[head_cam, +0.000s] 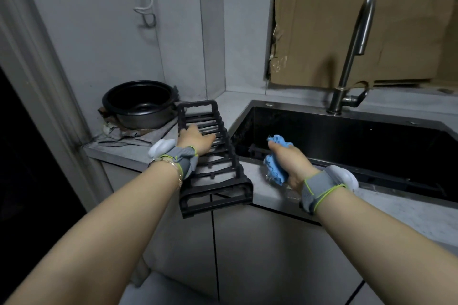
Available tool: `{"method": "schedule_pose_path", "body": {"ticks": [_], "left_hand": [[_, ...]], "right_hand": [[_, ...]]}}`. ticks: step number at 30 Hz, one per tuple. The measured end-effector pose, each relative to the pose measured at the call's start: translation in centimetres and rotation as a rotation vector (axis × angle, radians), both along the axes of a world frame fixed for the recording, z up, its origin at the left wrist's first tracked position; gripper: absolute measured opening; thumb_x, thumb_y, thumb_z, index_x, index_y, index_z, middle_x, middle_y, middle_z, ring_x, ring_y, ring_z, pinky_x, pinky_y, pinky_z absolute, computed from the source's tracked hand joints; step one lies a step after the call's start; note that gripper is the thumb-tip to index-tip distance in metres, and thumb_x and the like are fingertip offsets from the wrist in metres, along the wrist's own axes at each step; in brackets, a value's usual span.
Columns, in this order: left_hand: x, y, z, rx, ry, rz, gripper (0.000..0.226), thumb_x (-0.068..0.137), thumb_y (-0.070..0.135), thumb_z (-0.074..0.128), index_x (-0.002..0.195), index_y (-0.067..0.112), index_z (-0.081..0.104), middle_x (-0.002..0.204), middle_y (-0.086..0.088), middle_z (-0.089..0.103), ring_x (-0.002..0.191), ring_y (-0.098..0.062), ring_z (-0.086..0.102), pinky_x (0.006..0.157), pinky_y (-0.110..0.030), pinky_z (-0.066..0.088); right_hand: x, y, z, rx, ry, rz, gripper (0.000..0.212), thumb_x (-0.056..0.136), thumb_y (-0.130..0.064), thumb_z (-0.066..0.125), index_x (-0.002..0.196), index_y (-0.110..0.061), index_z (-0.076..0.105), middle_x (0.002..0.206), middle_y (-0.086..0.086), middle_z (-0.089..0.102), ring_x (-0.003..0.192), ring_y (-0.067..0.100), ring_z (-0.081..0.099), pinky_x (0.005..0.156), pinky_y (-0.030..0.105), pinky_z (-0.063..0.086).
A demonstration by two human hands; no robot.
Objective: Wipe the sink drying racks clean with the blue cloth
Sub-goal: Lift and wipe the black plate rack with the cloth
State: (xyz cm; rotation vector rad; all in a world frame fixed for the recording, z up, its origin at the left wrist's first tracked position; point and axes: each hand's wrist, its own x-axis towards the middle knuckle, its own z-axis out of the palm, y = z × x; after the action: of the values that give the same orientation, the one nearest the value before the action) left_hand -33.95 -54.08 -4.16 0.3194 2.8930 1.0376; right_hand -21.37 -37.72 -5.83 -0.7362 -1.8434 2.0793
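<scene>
- Grey counter [272, 193] in front of me, a dark sink [347, 146] set into it.
- Black rack [241, 181] lies flat on it, near end past the front edge.
- Back left: a crumpled rag [133, 136], a black pot [141, 104] on top.

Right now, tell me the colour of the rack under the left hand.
The rack is black; the head view shows it best.

We note that the left hand [195, 140] covers the middle slats of the black drying rack [219, 182]. The right hand [290, 162] encloses most of the blue cloth [273, 172]. The sink [347, 113] is cut off at the right edge, and its dark interior is illegible.
</scene>
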Motion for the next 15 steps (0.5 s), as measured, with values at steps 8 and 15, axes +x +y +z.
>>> {"method": "schedule_pose_path", "body": {"ticks": [8,15], "left_hand": [[5.4,13.1,2.4,0.204,0.063,-0.357,0.059,0.092,0.046,0.052,0.136,0.007,0.043,0.14,-0.01,0.046,0.128,-0.026,0.044,0.101,-0.027,0.034],[5.2,22.0,1.0,0.444,-0.549,-0.508,0.055,0.091,0.062,0.039,0.11,0.014,0.056,0.097,-0.01,0.063,0.087,-0.027,0.06,0.091,-0.048,0.046]], "right_hand": [[1.0,7.4,0.2,0.445,-0.023,-0.123,0.037,0.085,-0.044,0.055,0.075,-0.01,0.062,0.066,0.01,0.06,0.068,0.024,0.057,0.066,0.034,0.043],[0.8,13.6,0.1,0.901,0.076,0.159,0.025,0.078,0.0,0.055,0.1,-0.012,0.052,0.087,0.0,0.058,0.082,0.014,0.055,0.069,0.022,0.041]]}}
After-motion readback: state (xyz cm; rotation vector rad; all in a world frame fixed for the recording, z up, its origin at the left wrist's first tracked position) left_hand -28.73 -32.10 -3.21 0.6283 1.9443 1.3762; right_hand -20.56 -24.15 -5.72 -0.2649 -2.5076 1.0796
